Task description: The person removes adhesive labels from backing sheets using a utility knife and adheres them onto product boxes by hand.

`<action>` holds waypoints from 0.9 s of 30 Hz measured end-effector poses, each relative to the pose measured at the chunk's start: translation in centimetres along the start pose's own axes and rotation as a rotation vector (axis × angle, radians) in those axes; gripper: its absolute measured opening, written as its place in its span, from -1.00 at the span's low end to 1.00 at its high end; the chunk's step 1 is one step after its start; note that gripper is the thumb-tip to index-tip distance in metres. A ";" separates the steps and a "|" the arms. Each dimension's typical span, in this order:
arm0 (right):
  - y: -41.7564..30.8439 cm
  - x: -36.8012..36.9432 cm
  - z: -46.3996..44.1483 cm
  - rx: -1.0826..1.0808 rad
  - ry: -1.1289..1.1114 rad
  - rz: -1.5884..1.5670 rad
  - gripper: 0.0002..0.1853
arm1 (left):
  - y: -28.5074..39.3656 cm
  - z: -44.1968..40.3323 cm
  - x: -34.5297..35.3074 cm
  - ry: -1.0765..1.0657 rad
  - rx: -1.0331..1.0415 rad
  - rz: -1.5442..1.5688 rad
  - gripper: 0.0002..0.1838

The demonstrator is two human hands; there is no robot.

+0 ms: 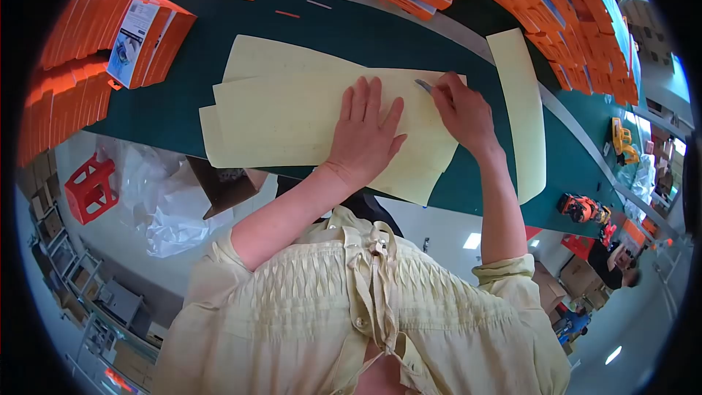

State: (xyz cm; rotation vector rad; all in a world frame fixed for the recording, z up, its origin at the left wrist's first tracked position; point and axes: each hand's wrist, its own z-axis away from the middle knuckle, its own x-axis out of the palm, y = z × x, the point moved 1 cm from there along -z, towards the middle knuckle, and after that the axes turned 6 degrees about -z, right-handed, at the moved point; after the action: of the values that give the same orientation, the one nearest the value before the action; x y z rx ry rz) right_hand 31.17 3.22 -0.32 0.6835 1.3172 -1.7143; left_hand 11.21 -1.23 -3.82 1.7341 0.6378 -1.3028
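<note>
Pale floor [447, 228], red stool [89, 178]

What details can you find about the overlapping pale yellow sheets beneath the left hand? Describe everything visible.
The pale yellow sheets look like smooth, matte paper or thin card. They lie flat in an uneven, overlapping fan, edges staggered at the left; their exact number is unclear. They rest on the green table, near its front edge. The left hand lies on them, fingers spread. At their upper right corner, the right hand holds a small pointed tool; whether its tip touches them is unclear.
</note>
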 end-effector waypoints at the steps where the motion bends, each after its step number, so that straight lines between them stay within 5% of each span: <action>1: 0.3 0.2 -0.2 -0.019 0.023 -0.013 -0.83 | 0.2 0.0 0.2 -0.016 -0.009 -0.026 -0.40; 27: -0.2 0.6 -2.4 -0.148 -0.034 0.173 -0.80 | 0.1 -0.1 0.1 -0.125 0.003 -0.043 -0.38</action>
State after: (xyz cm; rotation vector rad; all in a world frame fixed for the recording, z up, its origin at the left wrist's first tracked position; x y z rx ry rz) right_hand 30.47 5.34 -1.44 0.6597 1.3069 -1.4693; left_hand 11.31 -1.20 -3.85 1.6342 0.6049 -1.4307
